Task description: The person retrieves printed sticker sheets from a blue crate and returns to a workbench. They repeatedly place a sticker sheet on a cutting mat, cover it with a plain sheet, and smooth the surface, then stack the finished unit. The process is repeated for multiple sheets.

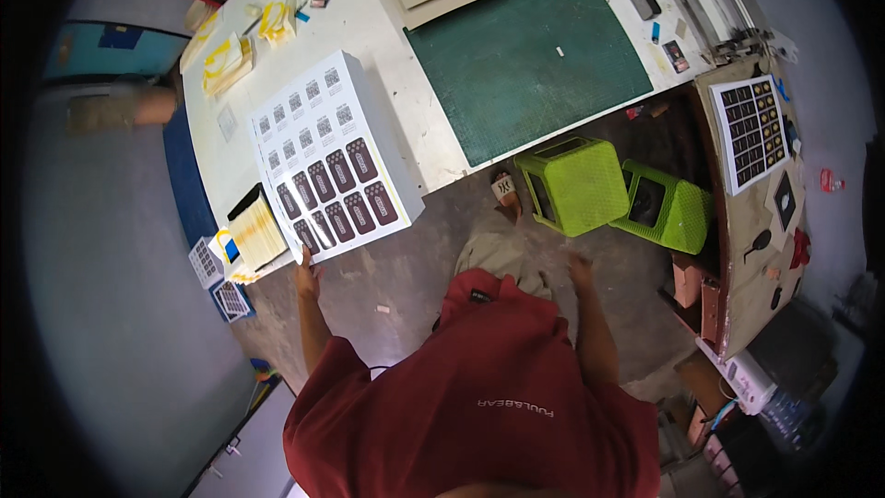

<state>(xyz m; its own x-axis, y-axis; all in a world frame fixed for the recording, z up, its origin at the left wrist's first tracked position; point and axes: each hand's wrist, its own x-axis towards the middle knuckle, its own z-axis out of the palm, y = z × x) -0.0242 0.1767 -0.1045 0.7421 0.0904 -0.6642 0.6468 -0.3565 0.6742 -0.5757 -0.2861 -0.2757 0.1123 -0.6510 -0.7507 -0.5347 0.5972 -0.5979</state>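
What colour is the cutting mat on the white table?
Dark green; the cutting mat shows in the head view.

printed stack [324, 148]: 1 | dark panels [338, 167]: 10 | green stools [583, 186]: 2 | cutting mat [539, 74]: 1

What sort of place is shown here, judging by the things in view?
It is probably a printing or paper-finishing workshop. A stack of printed sheets lies on the white table, near a green mat that resembles a cutting mat, and more printed paper lies at the right.
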